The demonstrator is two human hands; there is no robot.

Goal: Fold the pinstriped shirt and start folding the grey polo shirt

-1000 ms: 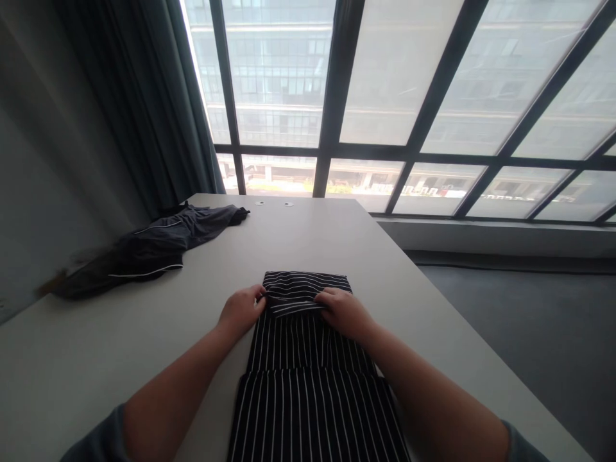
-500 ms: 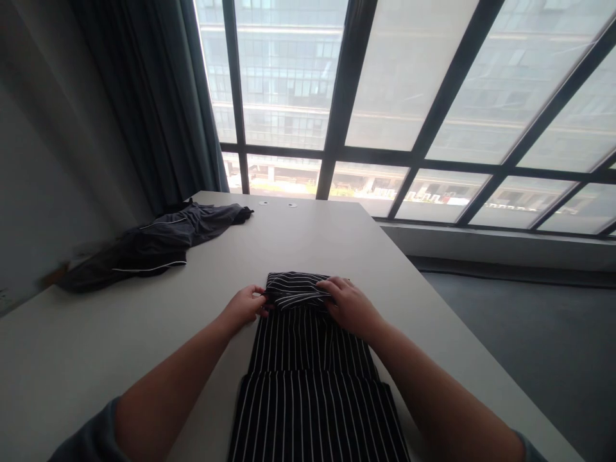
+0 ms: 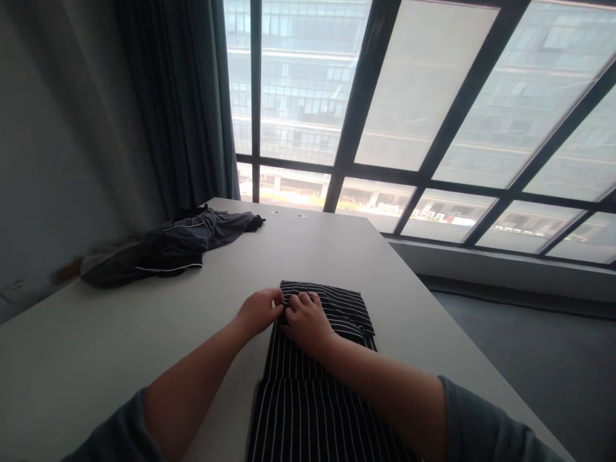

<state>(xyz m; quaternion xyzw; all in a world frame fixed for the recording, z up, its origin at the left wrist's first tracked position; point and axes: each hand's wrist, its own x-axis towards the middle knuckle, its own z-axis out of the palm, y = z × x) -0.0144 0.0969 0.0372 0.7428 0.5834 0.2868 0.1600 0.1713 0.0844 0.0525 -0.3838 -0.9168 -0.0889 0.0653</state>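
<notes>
A black cloth with thin white stripes point(image 3: 312, 410) lies lengthwise on the white table, running off the bottom of the view. Its far end is folded over into a band point(image 3: 344, 301) whose stripes run crosswise. At the left edge of this fold, my left hand point(image 3: 262, 311) is closed in a pinch on the cloth. Right beside it, my right hand point(image 3: 308, 324) rests on top of the fold with bent fingers gripping the fabric; its fingertips are partly hidden. My right forearm crosses over the cloth.
A dark grey garment with white piping point(image 3: 176, 247) lies crumpled at the table's far left. The white table point(image 3: 202, 321) ends on the right above a grey floor point(image 3: 520, 346). Large windows point(image 3: 409, 83) and a dark curtain point(image 3: 187, 102) stand behind.
My right hand has moved left across the fold, from its right part to beside my left hand. The folded band now lies flatter and wider. The view has shifted slightly.
</notes>
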